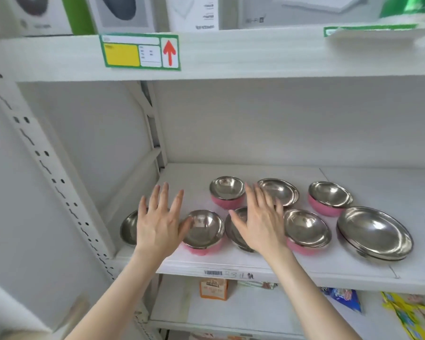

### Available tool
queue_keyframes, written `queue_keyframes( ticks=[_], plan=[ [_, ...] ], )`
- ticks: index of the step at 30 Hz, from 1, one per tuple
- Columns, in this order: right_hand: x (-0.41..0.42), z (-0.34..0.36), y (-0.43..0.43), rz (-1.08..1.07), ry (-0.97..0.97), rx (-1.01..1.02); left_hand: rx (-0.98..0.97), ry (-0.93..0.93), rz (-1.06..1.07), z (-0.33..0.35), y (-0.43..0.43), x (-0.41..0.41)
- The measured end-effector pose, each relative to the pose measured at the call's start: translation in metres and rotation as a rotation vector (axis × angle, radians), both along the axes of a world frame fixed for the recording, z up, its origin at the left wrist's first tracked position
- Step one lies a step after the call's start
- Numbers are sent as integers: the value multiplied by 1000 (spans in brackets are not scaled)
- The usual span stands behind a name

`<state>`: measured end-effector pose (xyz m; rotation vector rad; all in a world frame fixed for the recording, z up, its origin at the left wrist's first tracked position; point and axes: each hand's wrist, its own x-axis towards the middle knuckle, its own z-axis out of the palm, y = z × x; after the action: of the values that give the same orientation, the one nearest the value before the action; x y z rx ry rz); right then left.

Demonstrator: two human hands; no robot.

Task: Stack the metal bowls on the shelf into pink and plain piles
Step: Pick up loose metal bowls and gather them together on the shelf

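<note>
1. Left hand [158,223]: fingers spread wide, empty, over a plain bowl [129,228] at the shelf's [353,271] left end.
2. Right hand [261,220]: spread flat, empty, over another plain bowl [233,229].
3. Pink bowls [204,231] scattered singly across the shelf, unstacked, mixed with plain ones.
4. Largest plain bowl [374,233] far right.

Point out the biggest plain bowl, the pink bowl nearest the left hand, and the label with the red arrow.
Biggest plain bowl [374,231]: head view, inner base.
Pink bowl nearest the left hand [204,228]: head view, shiny inside.
Red-arrow label [140,51]: head view, label's middle.
</note>
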<state>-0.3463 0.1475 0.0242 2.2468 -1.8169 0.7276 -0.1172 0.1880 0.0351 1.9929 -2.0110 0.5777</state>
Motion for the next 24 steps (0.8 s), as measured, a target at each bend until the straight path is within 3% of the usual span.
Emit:
queue_keyframes(
  ticks=[9, 13, 16, 20, 22, 24],
  plan=[
    [129, -17, -31, 53, 2, 63, 60, -4, -4, -21, -12, 116],
    [169, -38, -45, 113, 24, 165, 118, 66, 3, -41, -11, 129],
    [186, -50, -53, 130, 46, 240, 243, 109, 86, -59, -14, 124],
    [195, -61, -57, 121, 65, 314, 452, 4, 87, -81, -17, 124],
    [198, -61, -59, 109, 89, 337, 381, 229, 160, -83, -17, 125],
    [200, -61, -60, 112, 98, 356, 344, 582, 207, -84, -18, 126]
  ],
)
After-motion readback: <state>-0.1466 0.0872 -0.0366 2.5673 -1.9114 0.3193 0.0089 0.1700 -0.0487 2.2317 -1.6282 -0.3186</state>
